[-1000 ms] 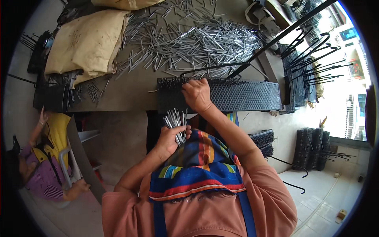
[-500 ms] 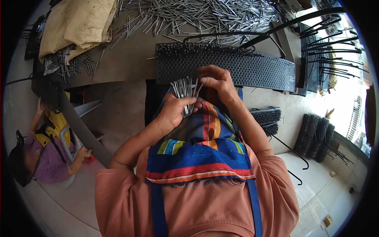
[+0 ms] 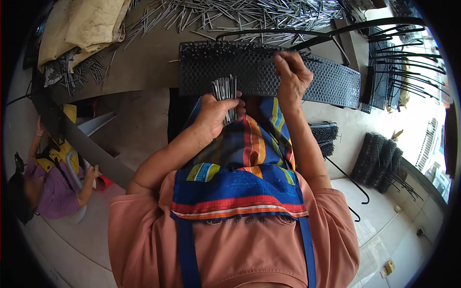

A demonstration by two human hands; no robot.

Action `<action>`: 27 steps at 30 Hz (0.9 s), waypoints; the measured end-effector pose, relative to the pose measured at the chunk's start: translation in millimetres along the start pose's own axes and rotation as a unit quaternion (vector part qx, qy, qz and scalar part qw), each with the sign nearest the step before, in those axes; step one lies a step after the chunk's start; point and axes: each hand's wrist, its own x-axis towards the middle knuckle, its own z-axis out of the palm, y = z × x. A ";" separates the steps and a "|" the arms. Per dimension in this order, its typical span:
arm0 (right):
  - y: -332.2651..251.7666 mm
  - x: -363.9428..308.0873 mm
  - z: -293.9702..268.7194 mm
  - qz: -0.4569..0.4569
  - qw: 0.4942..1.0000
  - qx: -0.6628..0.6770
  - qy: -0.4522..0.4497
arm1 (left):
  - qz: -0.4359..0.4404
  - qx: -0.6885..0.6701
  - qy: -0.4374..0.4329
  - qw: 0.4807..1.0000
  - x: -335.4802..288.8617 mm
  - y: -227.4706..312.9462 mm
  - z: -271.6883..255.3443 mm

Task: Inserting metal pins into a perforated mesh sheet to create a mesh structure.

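Note:
My left hand (image 3: 213, 113) is wrapped round a bundle of thin metal rods (image 3: 224, 90) that fan out upward above my lap. Beyond it lies a long black perforated plate (image 3: 230, 72) with a honeycomb of holes. Short dark rod ends (image 3: 216, 49) stand in rows along the plate's far edge. Over the right half of the plate, my right hand (image 3: 294, 77) has its fingers closed in a pinch near those rows. Whatever is between its fingertips, I cannot make out. A bent black bar (image 3: 273, 31) with a handle runs along the far side of the plate.
A large heap of loose metal rods (image 3: 249, 14) covers the back of the table. A yellowish sack (image 3: 84, 29) sits at the far left. Black hooked racks (image 3: 401, 67) stand at right, dark bristly bundles (image 3: 377, 161) on the floor. A co-worker in purple (image 3: 57, 192) sits at left.
My right hand has moved from beside the bundle up and right over the plate, its fingers closing into a pinch. The left hand keeps the rods, now more upright. The whole view has shifted slightly.

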 end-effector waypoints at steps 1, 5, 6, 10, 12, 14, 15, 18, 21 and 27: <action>3.0 6.2 4.0 0.001 1.000 -0.002 -0.002 | 0.002 0.007 -0.011 1.000 0.4 -1.0 0.6; 16.8 18.0 17.7 -0.099 0.995 -0.001 -0.016 | 0.024 -0.014 -0.035 0.999 0.9 1.7 5.3; 19.8 17.8 20.4 -0.103 0.994 -0.007 -0.026 | 0.015 -0.014 -0.029 0.999 0.6 3.0 5.0; 19.8 17.6 23.9 -0.108 0.993 -0.035 -0.037 | 0.006 -0.040 -0.010 0.999 0.9 2.6 3.5; 16.9 18.0 26.2 -0.115 0.991 -0.053 -0.039 | 0.009 -0.051 -0.004 0.999 1.4 1.3 3.8; 13.9 17.0 28.1 -0.136 0.986 -0.083 -0.053 | 0.013 -0.062 0.002 0.998 0.6 1.7 4.4; 16.5 17.8 28.2 -0.136 0.986 -0.083 -0.054 | 0.011 -0.066 0.001 0.998 -1.0 2.9 6.5; 21.7 17.8 31.5 -0.151 0.970 -0.176 -0.079 | 0.005 -0.075 0.006 0.997 -0.9 1.3 6.5; 12.6 15.0 37.3 -0.148 0.955 -0.247 -0.073 | 0.003 -0.079 0.008 0.997 0.1 0.3 5.9; 12.2 18.6 35.9 -0.179 0.913 -0.344 -0.125 | 0.011 -0.094 0.009 0.996 2.2 1.5 6.0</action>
